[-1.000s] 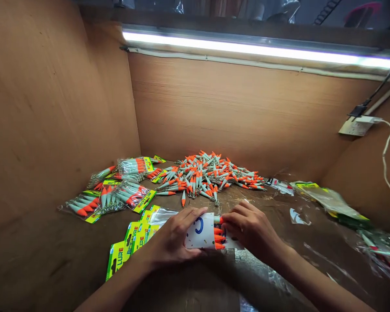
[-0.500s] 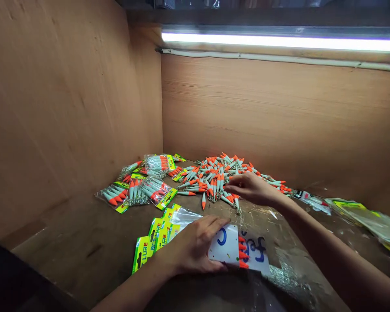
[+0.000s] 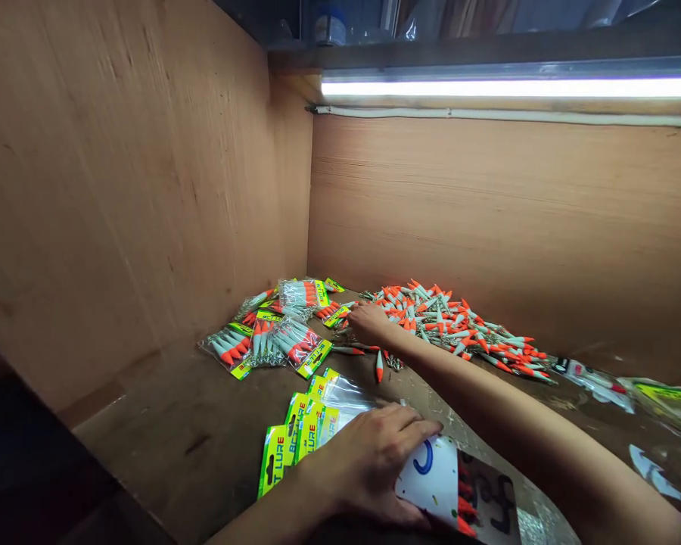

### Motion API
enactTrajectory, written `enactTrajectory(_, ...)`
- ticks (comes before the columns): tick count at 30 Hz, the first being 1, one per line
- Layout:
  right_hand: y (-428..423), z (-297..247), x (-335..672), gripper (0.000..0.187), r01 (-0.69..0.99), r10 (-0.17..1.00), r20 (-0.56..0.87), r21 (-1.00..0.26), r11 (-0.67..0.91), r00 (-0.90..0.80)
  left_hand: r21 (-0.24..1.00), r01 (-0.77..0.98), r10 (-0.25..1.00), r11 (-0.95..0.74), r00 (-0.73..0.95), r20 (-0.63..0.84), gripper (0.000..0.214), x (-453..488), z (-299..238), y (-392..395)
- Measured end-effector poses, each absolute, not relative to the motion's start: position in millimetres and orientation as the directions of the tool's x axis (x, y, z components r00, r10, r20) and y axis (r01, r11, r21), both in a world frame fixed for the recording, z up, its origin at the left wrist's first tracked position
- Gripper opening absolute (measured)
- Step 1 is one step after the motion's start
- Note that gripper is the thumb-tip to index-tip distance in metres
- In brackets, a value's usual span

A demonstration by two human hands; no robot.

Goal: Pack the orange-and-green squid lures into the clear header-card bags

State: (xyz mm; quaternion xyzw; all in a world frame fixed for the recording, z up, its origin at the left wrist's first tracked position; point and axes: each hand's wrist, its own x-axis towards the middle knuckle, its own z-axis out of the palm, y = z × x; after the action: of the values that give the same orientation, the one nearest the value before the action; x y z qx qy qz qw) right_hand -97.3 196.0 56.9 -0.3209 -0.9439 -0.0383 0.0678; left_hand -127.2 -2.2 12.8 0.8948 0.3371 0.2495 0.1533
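Observation:
My left hand (image 3: pixel 383 458) is closed around a white card sleeve (image 3: pixel 430 473) with a blue mark and small specks. Orange tips of fishing lures (image 3: pixel 465 506) stick out of the sleeve's right end, above a plate with dark handwriting (image 3: pixel 498 499). My right hand (image 3: pixel 370 324) reaches to the left end of a heap of orange-and-white lures (image 3: pixel 440 322). Its fingers are curled together among the lures; whether they hold one is hidden. Beside my left hand lie overlapping clear bags with yellow-green "BCT LURE" headers (image 3: pixel 309 431).
Filled lure packets (image 3: pixel 300 337) are piled at the back left, against a wooden side wall (image 3: pixel 147 189). At right lie a small packet (image 3: pixel 593 382) and more plastic bags (image 3: pixel 670 401). A lit tube (image 3: pixel 511 88) runs under the shelf above.
My right hand has moved left across the lure heap to its left end. The view has shifted, so the scene sits further right. My left hand keeps its grip on the card sleeve.

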Motion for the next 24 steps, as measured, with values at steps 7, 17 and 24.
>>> enactTrajectory(7, 176.5, 97.1, -16.4, 0.026, 0.681, 0.684, 0.324, -0.143, 0.718, -0.653, 0.473, 0.549, 0.721, -0.69, 0.578, 0.381, 0.098, -126.1, 14.3, -4.9)
enactTrajectory(17, 22.0, 71.8, 212.5, 0.013, 0.737, 0.858, 0.204, -0.444, 0.51, -0.471, 0.462, 0.548, 0.712, -0.697, 0.605, 0.357, 0.095, -117.5, 5.2, -1.2)
enactTrajectory(24, -25.4, 45.9, 232.3, 0.019, 0.839, 0.833, 0.286, -0.143, 0.525, -0.473, 0.444, 0.531, 0.676, -0.722, 0.679, 0.287, 0.096, -76.4, 13.3, -9.6)
